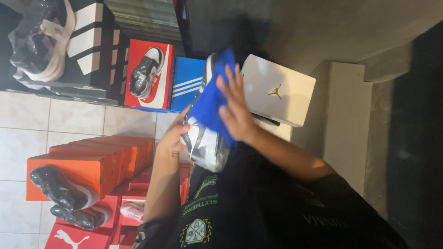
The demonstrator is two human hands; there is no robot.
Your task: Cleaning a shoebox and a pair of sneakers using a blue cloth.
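Sneaker (205,143) held up at chest, gripped at sole edge by left hand (173,138), fingers curled round it. Blue cloth (210,103) pressed flat on upper under right hand (235,113), fingers spread, not clenched. Imo best wiped in short strokes, shoe kept braced firm. Further back: white shoebox (281,90), orange boxes (92,166) stacked on tile floor (27,115).

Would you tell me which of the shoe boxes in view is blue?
The blue box with white stripes, standing between the red box and the white box; the floor stacks are orange.
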